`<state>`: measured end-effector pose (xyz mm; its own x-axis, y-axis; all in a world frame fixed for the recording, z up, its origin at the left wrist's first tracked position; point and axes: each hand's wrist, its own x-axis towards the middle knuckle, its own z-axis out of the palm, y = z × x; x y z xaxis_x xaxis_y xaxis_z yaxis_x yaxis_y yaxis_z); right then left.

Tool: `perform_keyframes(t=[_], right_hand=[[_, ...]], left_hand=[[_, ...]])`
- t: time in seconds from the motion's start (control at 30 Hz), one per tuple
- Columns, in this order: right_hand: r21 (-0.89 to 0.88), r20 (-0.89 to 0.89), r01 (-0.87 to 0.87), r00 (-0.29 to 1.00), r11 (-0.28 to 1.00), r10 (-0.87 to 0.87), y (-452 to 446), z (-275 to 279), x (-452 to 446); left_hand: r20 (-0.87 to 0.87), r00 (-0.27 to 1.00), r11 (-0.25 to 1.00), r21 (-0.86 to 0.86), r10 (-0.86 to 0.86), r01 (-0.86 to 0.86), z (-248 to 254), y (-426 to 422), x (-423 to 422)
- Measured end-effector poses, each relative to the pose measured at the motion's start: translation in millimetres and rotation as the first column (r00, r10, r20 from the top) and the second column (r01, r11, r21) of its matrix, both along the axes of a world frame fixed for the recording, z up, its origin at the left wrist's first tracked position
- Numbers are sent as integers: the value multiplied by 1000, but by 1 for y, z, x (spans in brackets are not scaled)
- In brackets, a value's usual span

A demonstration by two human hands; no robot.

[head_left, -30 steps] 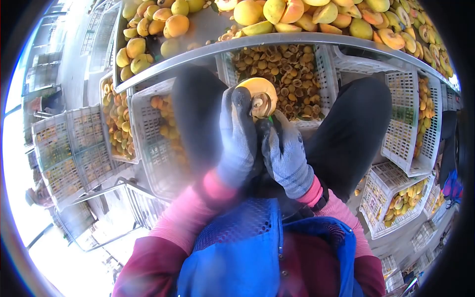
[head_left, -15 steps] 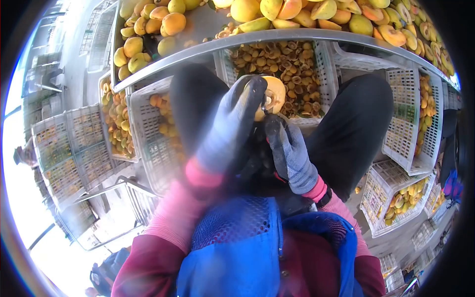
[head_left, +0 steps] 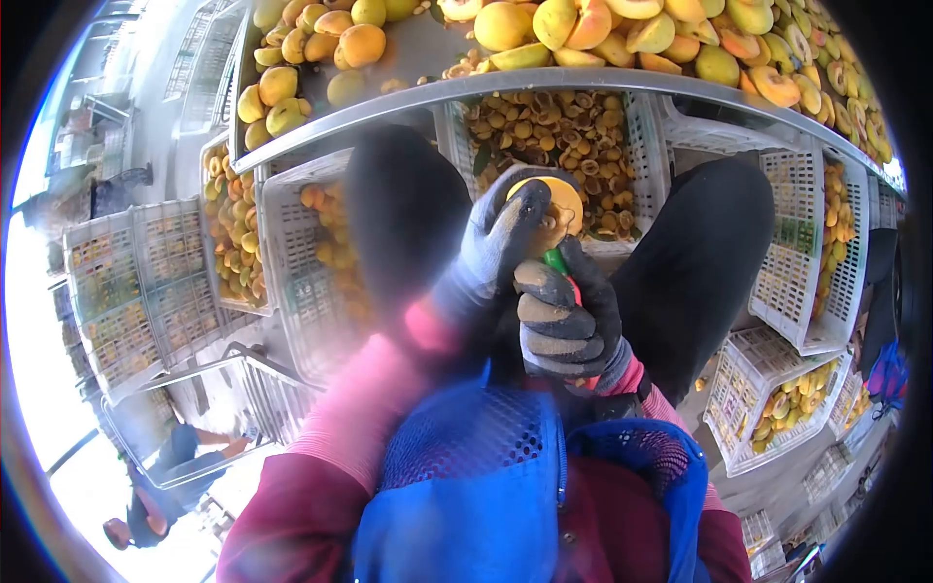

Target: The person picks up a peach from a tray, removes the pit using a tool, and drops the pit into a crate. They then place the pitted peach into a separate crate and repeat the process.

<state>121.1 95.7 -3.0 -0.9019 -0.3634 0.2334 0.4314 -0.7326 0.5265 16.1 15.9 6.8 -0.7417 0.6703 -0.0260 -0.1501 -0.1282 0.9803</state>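
Observation:
My left hand [head_left: 494, 243], in a grey and dark-coated glove, is closed around a halved yellow peach [head_left: 564, 219], its cut face turned up toward me. The middle of the cut face looks brownish and hollowed. My gloved right hand [head_left: 573, 325] is wrapped around a small hand tool with a green and red handle [head_left: 555, 260]. The tool's upper end meets the lower edge of the peach half; its working tip is hidden. Both hands are between my knees, over the near edge of a crate [head_left: 645, 146] holding small brown-yellow pieces, apparently pits.
A metal-rimmed table [head_left: 428, 100] crosses in front, piled with whole and halved peaches [head_left: 661, 37]. Plastic crates with fruit stand left [head_left: 287, 253] and right [head_left: 802, 335]. A wire-like rack [head_left: 258, 389] is at lower left. Another person [head_left: 160, 486] is beyond it.
The peach half has moved slightly right and tilted. My right hand has turned, its fingers now curled visibly around the green and red handle. A person has come into view at lower left.

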Motion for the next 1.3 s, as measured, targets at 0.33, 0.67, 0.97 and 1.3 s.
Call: perform_keyframes(t=[0.33,0.67,0.97,1.3], right_hand=[[5,36,127,991,992,-128,3,-3,6],[15,322,111,940,994,-110,9,-64,7],[158,404,-19,914,987,-47,16,-86,-5],[959,107,-244,783,-144,-613,10,-42,-31]], left_hand=[[846,416,883,-126,334,-453,-27,-17,-7],[-806,502,216,-575,-313,-789,16,-166,-125],[-697,316,302,-611,-644,-732,17,-20,-235],[286,958,952,-299,23,67,30,-19,-171]])
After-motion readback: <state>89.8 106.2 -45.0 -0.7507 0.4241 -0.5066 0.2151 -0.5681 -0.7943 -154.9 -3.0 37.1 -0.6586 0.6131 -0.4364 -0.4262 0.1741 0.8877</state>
